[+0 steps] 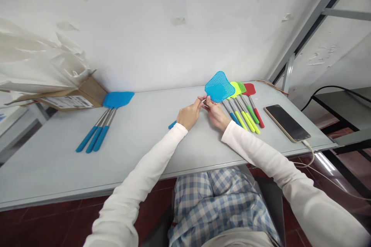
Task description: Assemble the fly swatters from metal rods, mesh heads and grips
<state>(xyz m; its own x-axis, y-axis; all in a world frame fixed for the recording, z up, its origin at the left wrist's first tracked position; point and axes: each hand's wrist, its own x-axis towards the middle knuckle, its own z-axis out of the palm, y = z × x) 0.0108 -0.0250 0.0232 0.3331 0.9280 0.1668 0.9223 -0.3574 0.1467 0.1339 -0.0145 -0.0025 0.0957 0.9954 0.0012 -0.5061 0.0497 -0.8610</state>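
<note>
Both my hands are closed at the neck of a blue fly swatter [219, 87], whose perforated head tilts up to the right above the table. My left hand [189, 115] pinches its thin metal shaft, and the end of a blue handle shows beyond my left wrist. With the thumb against the base of the head, my right hand [216, 113] grips just beside the left fingers. Right of that hand lies a row of fly swatters with blue, yellow [240, 120], green [252, 114] and red [259, 117] handles; the held head covers part of them.
Three blue fly swatters [101, 129] lie fanned on the left of the grey table [133, 142]. Behind them stands an opened cardboard box [89, 88]. A phone [286, 122] with a white cable [309, 147] rests near the right edge. A white wall [139, 46] rises behind the table.
</note>
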